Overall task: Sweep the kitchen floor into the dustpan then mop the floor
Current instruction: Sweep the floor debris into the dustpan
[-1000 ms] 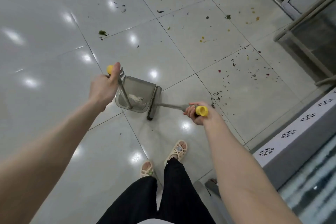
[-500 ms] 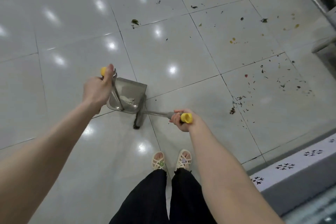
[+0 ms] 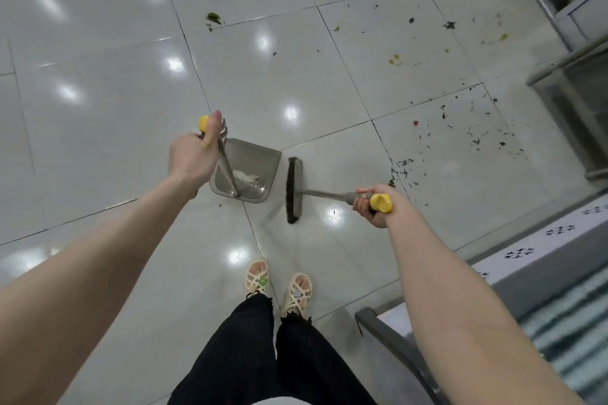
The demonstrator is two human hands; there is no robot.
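The left hand (image 3: 189,158) gripped the upright handle of the dustpan (image 3: 260,161), fingers curled round it below the yellow cap (image 3: 203,123). The dustpan sat on the floor (image 3: 98,76) with a pale scrap (image 3: 245,176) inside. At its three o'clock, just apart, was the broom (image 3: 293,189), its handle gripped by the right hand (image 3: 373,207). Dark crumbs (image 3: 460,128) lay scattered at the broom's two o'clock.

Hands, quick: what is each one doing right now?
Left hand: closed around the dustpan handle.
Right hand: closed around the broom handle.
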